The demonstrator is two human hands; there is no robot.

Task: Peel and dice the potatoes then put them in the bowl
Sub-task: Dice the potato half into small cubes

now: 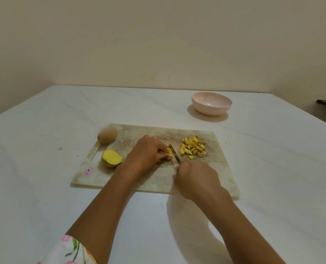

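White glossy table (pixel 44 130) fills lower view. Worn pale cutting board (pixel 158 180) flat on it, centre, slightly skewed; red-blue sticker (pixel 88 172) at board's near left corner. Pink bowl (pixel 211 103) upright on table beyond board's far right corner, apart from board. Small brownish scrap (pixel 60 149) on table left of board. Tiny dark speck (pixel 226 142) just right of board.

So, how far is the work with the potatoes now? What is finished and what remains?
Done: a pile of yellow dice lies on the cutting board. In hand: the left hand holds a potato piece while the right hand cuts it with the knife. Left: a cut half and a whole unpeeled potato wait on the board's left side, and the pink bowl holds no potato yet.
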